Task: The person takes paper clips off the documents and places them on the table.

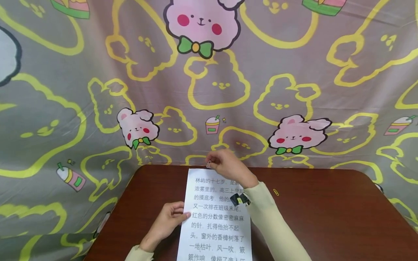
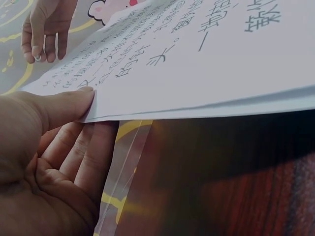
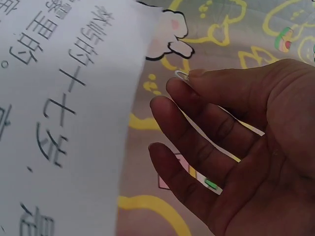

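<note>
Sheets of printed paper (image 1: 215, 224) are held up over the table by my left hand (image 1: 168, 221), which pinches their left edge. In the left wrist view the thumb (image 2: 74, 103) lies on top and the fingers are underneath; more than one layer shows at the edge. My right hand (image 1: 226, 166) is just beyond the paper's top edge. Between its thumb and index finger it pinches a small white paper clip (image 3: 181, 75), apart from the paper. The other fingers of that hand are loosely bent.
A yellow paper clip (image 1: 276, 192) lies on the dark brown table (image 1: 313, 214), right of the right sleeve. Behind the table hangs a curtain (image 1: 228, 119) with rabbit and drink-cup drawings. A small black device (image 1: 240, 199) sits at the right wrist.
</note>
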Action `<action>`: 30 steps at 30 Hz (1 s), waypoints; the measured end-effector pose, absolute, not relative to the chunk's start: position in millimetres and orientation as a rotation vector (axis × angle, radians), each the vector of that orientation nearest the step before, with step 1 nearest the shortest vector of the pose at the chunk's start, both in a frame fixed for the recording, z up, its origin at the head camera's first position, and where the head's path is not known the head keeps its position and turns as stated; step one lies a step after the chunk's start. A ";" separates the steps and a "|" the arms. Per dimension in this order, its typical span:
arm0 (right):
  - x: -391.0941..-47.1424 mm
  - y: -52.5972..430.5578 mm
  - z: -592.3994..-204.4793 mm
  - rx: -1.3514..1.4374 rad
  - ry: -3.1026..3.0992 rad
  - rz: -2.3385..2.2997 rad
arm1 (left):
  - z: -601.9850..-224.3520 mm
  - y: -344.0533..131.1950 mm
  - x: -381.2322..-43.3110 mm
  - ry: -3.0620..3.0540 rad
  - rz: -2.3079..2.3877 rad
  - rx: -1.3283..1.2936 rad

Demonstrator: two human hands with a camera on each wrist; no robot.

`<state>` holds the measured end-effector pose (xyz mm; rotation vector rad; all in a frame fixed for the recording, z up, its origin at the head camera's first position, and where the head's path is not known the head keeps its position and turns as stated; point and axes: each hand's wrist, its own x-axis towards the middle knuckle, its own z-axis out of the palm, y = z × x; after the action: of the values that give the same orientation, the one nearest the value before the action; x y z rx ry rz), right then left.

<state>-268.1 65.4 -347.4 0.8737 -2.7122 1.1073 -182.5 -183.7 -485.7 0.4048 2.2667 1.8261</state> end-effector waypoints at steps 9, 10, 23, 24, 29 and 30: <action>-266.9 77.2 -349.0 0.833 -2.600 1.041 | -484.3 -184.6 -182.2 2.260 1.827 0.370; -267.1 78.6 -350.4 0.825 -2.591 1.036 | -484.0 -184.6 -182.1 2.260 1.827 0.368; -264.4 101.1 -364.8 0.704 -2.583 1.159 | -483.5 -187.5 -182.4 2.271 1.825 0.366; -264.2 102.2 -365.4 0.697 -2.583 1.166 | -483.4 -187.6 -182.3 2.271 1.825 0.369; -262.1 106.0 -368.2 0.683 -2.592 1.182 | -483.6 -187.5 -181.7 2.254 1.836 0.372; -261.5 106.5 -368.6 0.682 -2.592 1.187 | -483.8 -187.5 -181.5 2.250 1.838 0.372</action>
<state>-261.5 106.5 -368.6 0.6821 -2.5915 1.1874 -181.5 -187.5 -483.8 0.3719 2.2498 1.8377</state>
